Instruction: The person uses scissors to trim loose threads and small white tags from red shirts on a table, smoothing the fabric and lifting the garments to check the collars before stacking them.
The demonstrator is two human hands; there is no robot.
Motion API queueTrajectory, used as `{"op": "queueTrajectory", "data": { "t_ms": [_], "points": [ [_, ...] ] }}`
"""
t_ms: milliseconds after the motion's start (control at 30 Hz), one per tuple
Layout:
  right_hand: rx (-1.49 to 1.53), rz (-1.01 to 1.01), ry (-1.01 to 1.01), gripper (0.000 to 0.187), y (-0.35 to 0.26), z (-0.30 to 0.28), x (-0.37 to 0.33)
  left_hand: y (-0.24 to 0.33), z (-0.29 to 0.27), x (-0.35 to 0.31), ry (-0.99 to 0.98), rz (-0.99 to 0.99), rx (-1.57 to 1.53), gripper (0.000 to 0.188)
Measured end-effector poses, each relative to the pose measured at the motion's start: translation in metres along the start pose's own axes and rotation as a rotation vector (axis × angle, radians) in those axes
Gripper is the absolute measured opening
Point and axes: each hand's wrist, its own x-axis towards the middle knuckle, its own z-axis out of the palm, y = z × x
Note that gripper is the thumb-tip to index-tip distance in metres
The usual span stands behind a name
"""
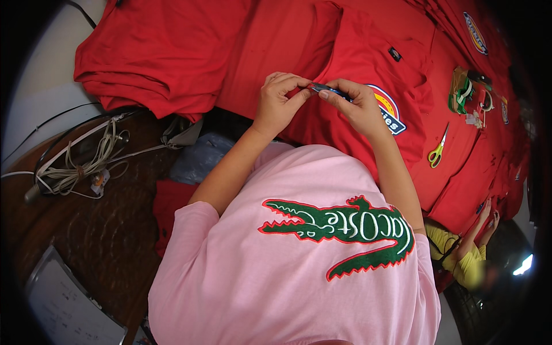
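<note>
My left hand (280,102) pinches an edge of a red shirt (359,57), its thumb and forefinger pressed together on the cloth. In my right hand (357,108) is a slim dark blue tool that looks like thread snips (332,91). Its tip meets the red cloth at my left fingertips; whether its blades are apart is too small to tell. The shirt spreads beneath both hands and hangs over the table's near edge. A round printed patch (384,103) shows on it beside my right wrist, and a small dark label (394,54) lies farther up.
Folded red shirts (155,57) are stacked at the far left. Yellow-handled scissors (437,152) lie on the red-covered table to the right, near a tray of small tools (468,95). A coiled cable (86,155) sits at left. Another person's yellow sleeve (468,267) shows at lower right.
</note>
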Motion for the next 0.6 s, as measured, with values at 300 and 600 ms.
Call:
{"op": "queueTrajectory", "data": {
  "t_ms": [300, 600],
  "points": [
    [-0.079, -0.030, -0.027, 0.023, 0.004, -0.006, 0.000, -0.003, 0.003, 0.000, 0.029, -0.013, -0.015, 0.012],
    [-0.296, -0.121, 0.254, 0.027, -0.003, 0.001, -0.012, 0.005, 0.005, 0.006, 0.118, 0.138, 0.329, 0.017]
  ]
}}
